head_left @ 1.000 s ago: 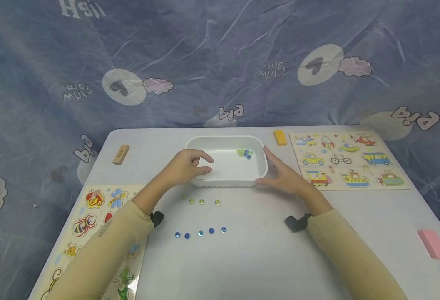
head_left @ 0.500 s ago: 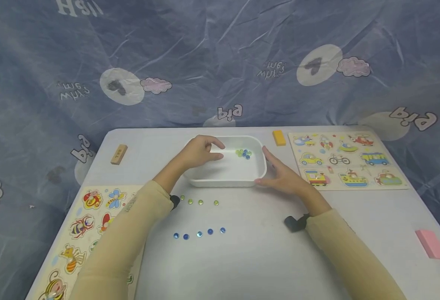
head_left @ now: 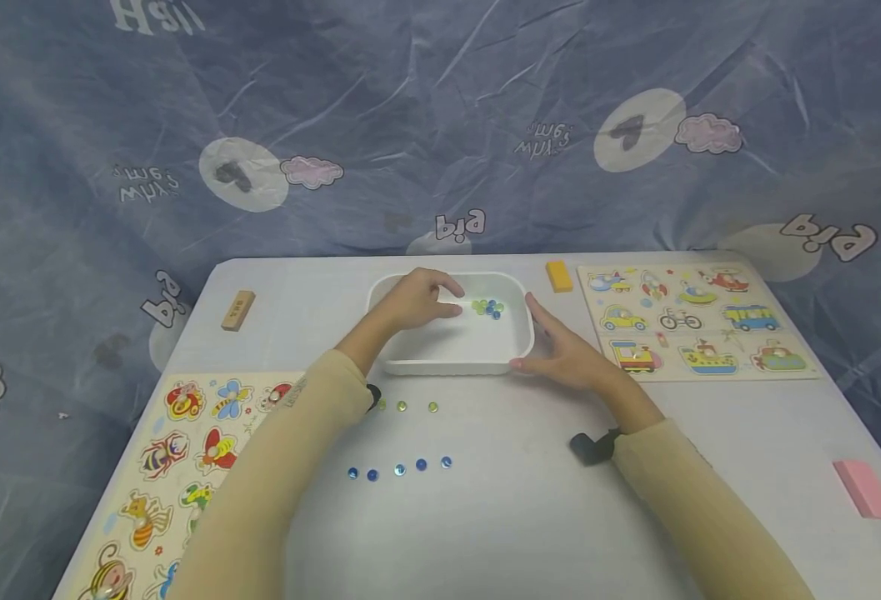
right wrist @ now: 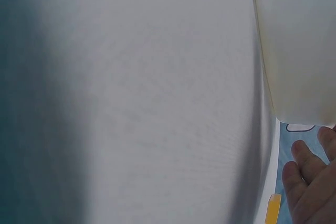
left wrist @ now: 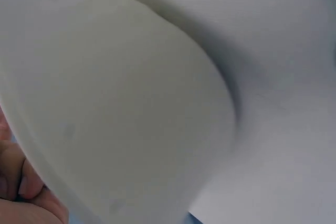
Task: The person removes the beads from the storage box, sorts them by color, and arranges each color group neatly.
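Observation:
A white plastic tray (head_left: 448, 367) stands at the back of the table, with a small cluster of green and blue shiny beads (head_left: 488, 308) toward its right end. Over its left half is my left hand (head_left: 417, 300), thumb and index finger held apart with a visible gap between them. My right hand (head_left: 566, 354) rests at the tray's right end, thumb at the front corner and a straight index finger along the side. Straight fingers (right wrist: 310, 163) show beside the tray in the right wrist view. In front lie a row of green beads (head_left: 402, 407), partly hidden by my left wrist, and a row of blue beads (head_left: 400, 470).
An insect puzzle board (head_left: 166, 454) lies at the left, partly under my left sleeve. To the right is a vehicle puzzle board (head_left: 698, 321). A wooden block (head_left: 238, 310), a yellow block (head_left: 558, 276) and a pink block (head_left: 865, 488) lie around the table.
My left hand has moved right and slightly back, from the tray's left front edge to over its inside. My right hand has stayed at the tray's right end.

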{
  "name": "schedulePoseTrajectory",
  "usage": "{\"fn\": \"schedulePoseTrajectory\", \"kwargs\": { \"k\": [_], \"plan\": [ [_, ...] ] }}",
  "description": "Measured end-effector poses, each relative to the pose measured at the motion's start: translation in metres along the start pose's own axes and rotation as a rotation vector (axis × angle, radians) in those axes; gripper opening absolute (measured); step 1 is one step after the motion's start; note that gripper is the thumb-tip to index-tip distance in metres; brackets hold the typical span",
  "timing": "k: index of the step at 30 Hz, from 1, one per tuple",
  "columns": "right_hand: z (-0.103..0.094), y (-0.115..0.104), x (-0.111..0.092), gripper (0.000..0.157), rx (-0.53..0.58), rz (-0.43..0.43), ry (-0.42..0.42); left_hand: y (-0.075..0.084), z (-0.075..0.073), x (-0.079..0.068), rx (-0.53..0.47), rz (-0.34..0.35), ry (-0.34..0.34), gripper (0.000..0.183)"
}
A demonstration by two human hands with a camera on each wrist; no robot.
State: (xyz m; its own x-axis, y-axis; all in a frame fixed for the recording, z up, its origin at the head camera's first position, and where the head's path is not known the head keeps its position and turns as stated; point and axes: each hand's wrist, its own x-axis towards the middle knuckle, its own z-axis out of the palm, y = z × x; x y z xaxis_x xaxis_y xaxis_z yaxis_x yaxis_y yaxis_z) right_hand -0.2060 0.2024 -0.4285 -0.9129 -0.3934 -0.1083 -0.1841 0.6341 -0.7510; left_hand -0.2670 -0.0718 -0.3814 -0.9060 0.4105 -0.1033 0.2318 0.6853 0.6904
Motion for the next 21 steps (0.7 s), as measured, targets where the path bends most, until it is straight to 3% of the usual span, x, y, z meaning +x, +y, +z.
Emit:
{"fn": "schedulePoseTrajectory", "kwargs": {
  "k": [12, 21],
  "plan": [
    [-0.001, 0.002, -0.001, 0.109, 0.004, 0.009, 0.000, 0.001, 0.029, 0.037, 0.055, -0.096, 0.012, 0.026],
    [-0.004, -0.016, -0.008, 0.108, 0.021, 0.012, -0.001, 0.001, 0.041, 0.043, 0.098, -0.154, 0.025, 0.026]
  ]
}}
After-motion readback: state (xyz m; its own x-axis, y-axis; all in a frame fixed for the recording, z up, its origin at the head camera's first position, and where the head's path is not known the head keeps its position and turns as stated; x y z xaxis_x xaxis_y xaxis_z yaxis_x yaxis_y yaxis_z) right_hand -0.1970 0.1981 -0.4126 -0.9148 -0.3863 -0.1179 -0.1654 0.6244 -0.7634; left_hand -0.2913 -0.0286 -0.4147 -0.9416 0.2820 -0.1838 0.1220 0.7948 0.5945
